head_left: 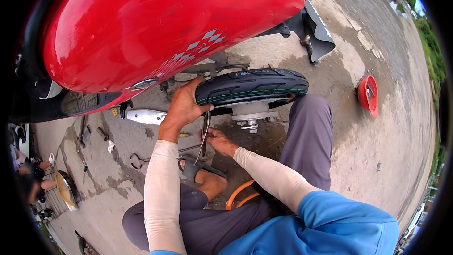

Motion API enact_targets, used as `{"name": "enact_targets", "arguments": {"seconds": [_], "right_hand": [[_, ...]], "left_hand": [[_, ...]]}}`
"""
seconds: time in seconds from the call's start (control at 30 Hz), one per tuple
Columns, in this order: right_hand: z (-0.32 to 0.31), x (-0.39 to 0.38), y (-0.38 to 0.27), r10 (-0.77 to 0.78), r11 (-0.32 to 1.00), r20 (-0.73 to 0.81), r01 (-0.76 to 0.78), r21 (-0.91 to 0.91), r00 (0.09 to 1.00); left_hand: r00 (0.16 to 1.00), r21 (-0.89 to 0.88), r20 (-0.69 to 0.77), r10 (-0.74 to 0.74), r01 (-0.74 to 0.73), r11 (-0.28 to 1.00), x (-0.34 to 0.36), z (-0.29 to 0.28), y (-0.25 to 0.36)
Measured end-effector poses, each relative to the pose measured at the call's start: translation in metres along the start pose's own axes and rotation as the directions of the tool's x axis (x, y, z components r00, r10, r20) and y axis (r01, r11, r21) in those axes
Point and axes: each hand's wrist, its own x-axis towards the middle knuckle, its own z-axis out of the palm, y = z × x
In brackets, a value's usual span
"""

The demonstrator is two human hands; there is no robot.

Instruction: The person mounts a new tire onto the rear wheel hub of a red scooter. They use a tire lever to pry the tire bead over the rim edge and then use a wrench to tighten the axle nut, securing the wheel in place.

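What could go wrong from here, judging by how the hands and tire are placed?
The lever stands at the edge of the tire, close to the thumb of the left hand; a slip might pinch it.

The foot below wears an open sandal; should the right hand lose the lever, it could strike bare skin.

The left of two head-worn cameras looks steeply down over the person's sleeved forearms [164,193] at the left hand [181,108], right hand [221,141] and tire [252,86], all near. I notice its wide fisheye takes in red bodywork [174,28] close above and bends the ground [365,160] toward the right rim.
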Motion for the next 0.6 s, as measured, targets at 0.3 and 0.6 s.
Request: {"name": "enact_targets", "arguments": {"seconds": [0.3,0.6], "right_hand": [[0.016,-0.068,0.012,-0.065,0.886,-0.38,-0.122,-0.447,0.923],[0.028,-0.056,-0.034,-0.084,0.902,-0.321,-0.066,-0.427,0.943]], "left_hand": [[1.0,-0.007,-0.023,0.006,-0.006,1.0,-0.002,0.001,-0.008],[1.0,-0.053,-0.02,-0.012,0.011,0.999,-0.005,-0.002,-0.007]]}}
